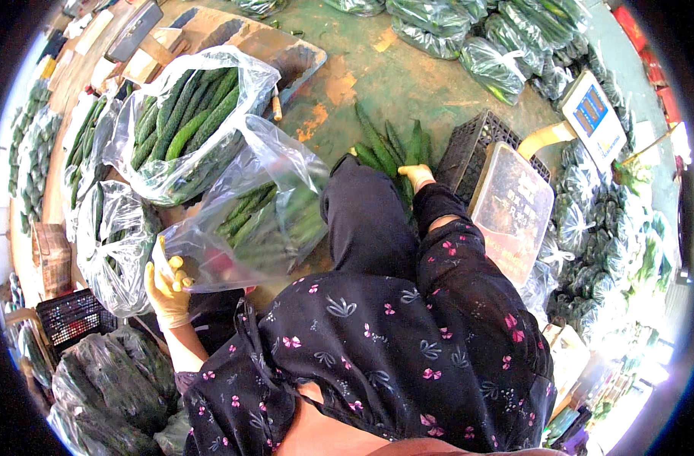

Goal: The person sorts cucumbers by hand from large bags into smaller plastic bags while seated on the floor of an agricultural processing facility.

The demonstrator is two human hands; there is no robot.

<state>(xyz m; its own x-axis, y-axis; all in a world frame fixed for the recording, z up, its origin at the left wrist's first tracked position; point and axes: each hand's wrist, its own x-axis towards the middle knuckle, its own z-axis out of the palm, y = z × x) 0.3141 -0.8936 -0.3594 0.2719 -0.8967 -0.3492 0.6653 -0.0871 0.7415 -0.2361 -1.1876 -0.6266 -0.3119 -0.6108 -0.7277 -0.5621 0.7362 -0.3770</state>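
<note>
Left of the scale (512, 220), the right hand (417, 175) touches loose cucumbers (372, 131); its fingers are partly hidden, so whether they grip cannot be told. Farther left of the scale, the left hand (166, 287) has its fingers curled on the edge of a clear bag (202, 258). Pulling could tear the thin film; a loose hold could spill cucumbers. Count: one scale, one crate (474, 146) beside it, one held bag, at least four loose cucumbers.

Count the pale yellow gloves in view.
2: one on the left hand, holding a clear plastic bag by its edge; one on the right hand, touching long, dark green cucumbers. Others may be hidden.
</note>
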